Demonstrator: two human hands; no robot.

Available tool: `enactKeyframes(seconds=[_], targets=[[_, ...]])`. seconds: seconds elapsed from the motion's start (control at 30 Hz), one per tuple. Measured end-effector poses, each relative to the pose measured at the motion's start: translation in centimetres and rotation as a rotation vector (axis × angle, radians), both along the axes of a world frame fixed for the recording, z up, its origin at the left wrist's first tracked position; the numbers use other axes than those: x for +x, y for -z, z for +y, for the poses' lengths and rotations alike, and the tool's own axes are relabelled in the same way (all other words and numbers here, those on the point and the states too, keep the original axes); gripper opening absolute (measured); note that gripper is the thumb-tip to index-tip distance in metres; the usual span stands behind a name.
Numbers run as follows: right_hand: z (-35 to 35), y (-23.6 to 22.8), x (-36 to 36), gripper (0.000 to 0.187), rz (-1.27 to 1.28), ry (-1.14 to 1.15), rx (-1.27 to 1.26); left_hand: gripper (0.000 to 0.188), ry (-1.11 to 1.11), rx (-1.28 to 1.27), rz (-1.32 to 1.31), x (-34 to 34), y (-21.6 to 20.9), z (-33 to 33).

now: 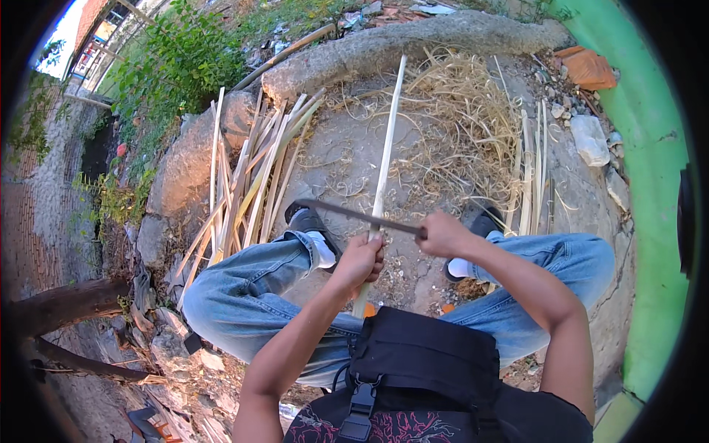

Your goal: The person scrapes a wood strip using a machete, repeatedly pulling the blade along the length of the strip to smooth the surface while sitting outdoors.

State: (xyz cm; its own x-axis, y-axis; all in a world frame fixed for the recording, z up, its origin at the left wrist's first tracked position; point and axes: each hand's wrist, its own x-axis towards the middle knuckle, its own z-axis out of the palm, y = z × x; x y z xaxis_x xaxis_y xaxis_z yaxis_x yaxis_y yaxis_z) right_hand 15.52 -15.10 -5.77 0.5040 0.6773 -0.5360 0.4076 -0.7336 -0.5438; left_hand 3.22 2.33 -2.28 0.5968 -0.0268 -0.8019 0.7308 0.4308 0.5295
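My left hand (360,262) is closed around a long pale strip of split bamboo (388,148), which runs from my lap away over the ground to the stone edging. In my right hand (445,235) is the handle end of a long dark knife (347,212). Its blade points left and crosses the strip just beyond my left hand; whether it cuts into the strip I cannot tell. My fingers hide most of the knife's handle.
Split bamboo strips (255,166) lie in a bundle at the left, with several more strips (533,173) at the right. Curly shavings (473,111) cover the ground ahead. A low stone edging (413,40) curves across the far side; a green wall (657,148) stands right.
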Motion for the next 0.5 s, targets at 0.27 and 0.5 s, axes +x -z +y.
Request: enactKeyframes(seconds=[0.27, 0.5], targets=[[-0.3, 2.5, 1.0, 0.025, -0.119, 0.09, -0.087, 0.021, 0.025, 0.069, 0.004, -0.3, 1.9, -0.5], [0.4, 2.6, -0.1, 0.026, -0.096, 0.11, -0.066, 0.018, 0.006, 0.152, 0.035, -0.3, 1.7, -0.5]])
